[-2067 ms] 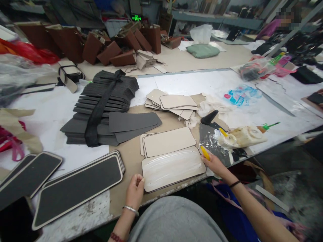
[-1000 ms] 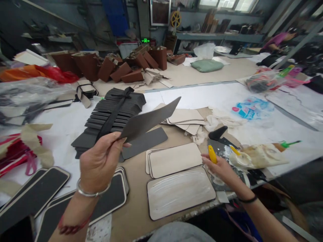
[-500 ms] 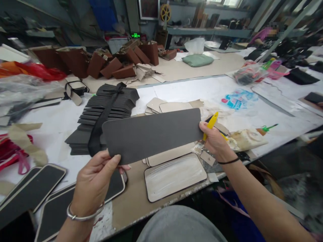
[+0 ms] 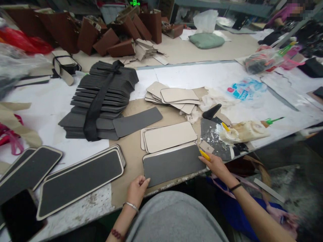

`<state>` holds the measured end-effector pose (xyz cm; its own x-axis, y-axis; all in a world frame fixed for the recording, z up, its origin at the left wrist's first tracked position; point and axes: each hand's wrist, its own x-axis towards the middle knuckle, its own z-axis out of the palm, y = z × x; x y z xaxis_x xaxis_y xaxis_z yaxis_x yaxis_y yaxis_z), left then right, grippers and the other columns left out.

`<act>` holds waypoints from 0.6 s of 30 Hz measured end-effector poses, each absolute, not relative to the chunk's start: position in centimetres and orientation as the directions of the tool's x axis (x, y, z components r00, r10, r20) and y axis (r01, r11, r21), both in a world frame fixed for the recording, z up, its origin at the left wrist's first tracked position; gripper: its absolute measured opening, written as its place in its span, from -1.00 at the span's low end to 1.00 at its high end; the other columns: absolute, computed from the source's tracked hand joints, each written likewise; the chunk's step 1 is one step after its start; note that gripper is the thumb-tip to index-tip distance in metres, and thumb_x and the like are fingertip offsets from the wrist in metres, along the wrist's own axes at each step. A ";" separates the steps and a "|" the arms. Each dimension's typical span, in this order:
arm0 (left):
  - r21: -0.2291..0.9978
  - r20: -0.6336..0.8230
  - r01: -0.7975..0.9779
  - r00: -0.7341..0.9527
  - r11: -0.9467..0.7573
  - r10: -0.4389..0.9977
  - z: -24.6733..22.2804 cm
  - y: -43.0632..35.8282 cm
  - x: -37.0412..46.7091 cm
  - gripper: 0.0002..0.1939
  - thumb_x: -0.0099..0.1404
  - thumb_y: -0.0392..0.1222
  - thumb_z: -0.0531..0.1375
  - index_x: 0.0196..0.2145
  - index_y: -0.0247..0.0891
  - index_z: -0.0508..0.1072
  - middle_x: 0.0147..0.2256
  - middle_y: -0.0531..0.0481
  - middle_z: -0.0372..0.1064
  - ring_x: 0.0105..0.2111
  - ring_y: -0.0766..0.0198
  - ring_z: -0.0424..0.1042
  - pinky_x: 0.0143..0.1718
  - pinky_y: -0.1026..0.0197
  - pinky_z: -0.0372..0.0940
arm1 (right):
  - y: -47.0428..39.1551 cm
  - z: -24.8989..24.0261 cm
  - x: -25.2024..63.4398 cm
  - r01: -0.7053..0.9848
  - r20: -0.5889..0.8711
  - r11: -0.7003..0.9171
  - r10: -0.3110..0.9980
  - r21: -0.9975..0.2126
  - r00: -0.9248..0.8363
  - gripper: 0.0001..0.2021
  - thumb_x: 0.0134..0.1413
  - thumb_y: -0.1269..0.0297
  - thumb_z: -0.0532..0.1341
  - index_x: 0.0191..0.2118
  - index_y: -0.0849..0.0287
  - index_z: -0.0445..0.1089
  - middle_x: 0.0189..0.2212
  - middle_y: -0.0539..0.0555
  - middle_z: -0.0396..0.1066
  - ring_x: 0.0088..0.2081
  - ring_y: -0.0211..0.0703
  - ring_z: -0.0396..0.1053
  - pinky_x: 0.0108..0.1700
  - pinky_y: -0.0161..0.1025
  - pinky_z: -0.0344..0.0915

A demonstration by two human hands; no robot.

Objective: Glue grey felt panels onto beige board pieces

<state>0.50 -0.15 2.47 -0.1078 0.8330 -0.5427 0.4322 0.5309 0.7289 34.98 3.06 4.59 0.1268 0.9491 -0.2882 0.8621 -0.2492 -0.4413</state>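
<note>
A dark grey rounded panel [image 4: 174,164] lies over a beige panel at the table's front edge, leaving a pale strip of the lower one along the top. My left hand [image 4: 138,190] pinches its near left corner between thumb and fingers. At the right end, my right hand [image 4: 215,165] touches the panel's edge with its fingertips while closed round a slim yellow tool [image 4: 204,155], whose kind I cannot make out. Just behind sits a small stack of beige panels [image 4: 170,137]. A loose dark grey panel [image 4: 138,121] rests farther left.
A tied stack of dark grey panels [image 4: 101,97] stands at the back left. Beige-rimmed dark panels [image 4: 83,181] and a black phone-like slab [image 4: 21,215] lie left. A glue-stained bottle [image 4: 248,131] with a green tip lies right. Brown boxes [image 4: 121,32] line the back.
Both hands have lowered the dark grey panel from mid-air onto the glue-smeared beige panel. The view has tilted further down.
</note>
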 end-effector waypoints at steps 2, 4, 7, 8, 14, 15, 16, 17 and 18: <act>0.716 -0.528 0.459 -0.137 0.526 0.838 2.5 0.1 0.5 -0.55 -0.15 0.24 0.10 -0.72 -0.21 0.12 -0.73 0.18 -0.04 -0.63 0.40 0.00 -0.58 0.32 -0.01 | 3.3 4.4 35.0 0.883 -0.273 -0.224 0.955 -0.413 0.115 -0.70 0.02 0.00 0.02 -0.48 0.10 0.27 -0.60 -0.01 0.30 -0.50 -0.18 0.26 -0.41 -0.27 0.14; 0.698 -0.527 0.492 -0.140 0.521 0.838 2.7 0.3 0.5 -0.57 -0.13 0.22 0.10 -0.72 -0.21 0.13 -0.73 0.17 -0.01 -0.63 0.39 0.02 -0.57 0.31 0.00 | 3.6 4.1 35.0 0.899 -0.276 -0.213 0.955 -0.382 0.109 -0.70 0.04 0.00 0.01 -0.48 0.09 0.27 -0.60 -0.01 0.30 -0.51 -0.18 0.26 -0.42 -0.27 0.13; 0.674 -0.520 0.545 -0.129 0.498 0.845 2.8 0.5 0.6 -0.60 -0.08 0.18 0.05 -0.73 -0.20 0.13 -0.73 0.15 0.01 -0.63 0.37 0.04 -0.55 0.31 0.01 | 3.8 3.4 35.1 0.923 -0.296 -0.204 0.949 -0.327 0.106 -0.70 0.06 0.01 0.00 -0.47 0.09 0.28 -0.60 0.00 0.30 -0.51 -0.17 0.28 -0.43 -0.28 0.11; 0.671 -0.514 0.560 -0.121 0.486 0.849 2.7 0.5 0.6 -0.61 -0.07 0.17 0.03 -0.73 -0.20 0.13 -0.73 0.15 0.01 -0.64 0.37 0.05 -0.55 0.30 0.01 | 3.9 3.2 35.1 0.927 -0.305 -0.206 0.946 -0.314 0.107 -0.71 0.06 0.01 0.00 -0.45 0.09 0.29 -0.59 0.01 0.31 -0.50 -0.17 0.29 -0.43 -0.28 0.11; 0.648 -0.521 0.599 -0.102 0.470 0.847 1.5 0.2 0.5 -0.64 -0.02 0.13 0.02 -0.71 -0.20 0.15 -0.73 0.14 0.05 -0.64 0.35 0.08 -0.54 0.30 0.02 | 4.0 2.6 35.0 0.934 -0.374 -0.242 0.918 -0.265 0.132 -0.71 0.09 0.03 -0.01 -0.38 0.10 0.31 -0.54 0.04 0.35 -0.45 -0.13 0.34 -0.41 -0.28 0.11; 0.646 -0.518 0.602 -0.107 0.469 0.849 1.3 0.2 0.5 -0.64 -0.02 0.13 0.03 -0.71 -0.20 0.16 -0.73 0.14 0.05 -0.64 0.35 0.09 -0.54 0.30 0.02 | 4.0 2.7 35.0 0.933 -0.379 -0.251 0.915 -0.258 0.141 -0.70 0.09 0.02 -0.01 -0.37 0.10 0.31 -0.54 0.05 0.36 -0.44 -0.13 0.34 -0.41 -0.28 0.11; 0.645 -0.511 0.604 -0.115 0.468 0.852 1.2 0.1 0.5 -0.64 -0.02 0.13 0.04 -0.71 -0.20 0.16 -0.73 0.15 0.05 -0.64 0.35 0.08 -0.54 0.30 0.01 | 4.1 2.7 35.0 0.932 -0.382 -0.260 0.912 -0.252 0.150 -0.70 0.09 0.02 -0.02 -0.36 0.10 0.31 -0.53 0.05 0.37 -0.44 -0.12 0.35 -0.40 -0.28 0.11; 0.645 -0.502 0.604 -0.127 0.468 0.856 1.1 0.1 0.6 -0.63 -0.02 0.13 0.05 -0.71 -0.20 0.16 -0.74 0.15 0.04 -0.65 0.36 0.07 -0.55 0.30 0.01 | 4.1 2.8 35.0 0.931 -0.386 -0.269 0.909 -0.248 0.159 -0.69 0.09 0.01 -0.02 -0.35 0.10 0.32 -0.53 0.05 0.37 -0.43 -0.12 0.35 -0.40 -0.28 0.11; 0.647 -0.493 0.602 -0.139 0.468 0.859 1.0 0.0 0.6 -0.63 -0.02 0.13 0.06 -0.71 -0.20 0.16 -0.74 0.16 0.04 -0.65 0.36 0.07 -0.56 0.30 0.00 | 4.1 2.8 34.9 0.929 -0.390 -0.277 0.906 -0.245 0.167 -0.69 0.09 0.01 -0.02 -0.34 0.10 0.32 -0.52 0.06 0.38 -0.42 -0.11 0.36 -0.39 -0.28 0.11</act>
<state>0.64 0.02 0.98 -0.1387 0.8589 -0.4930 0.6020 0.4684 0.6467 34.94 4.14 2.83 0.1670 0.9056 -0.3899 0.9291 -0.2768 -0.2451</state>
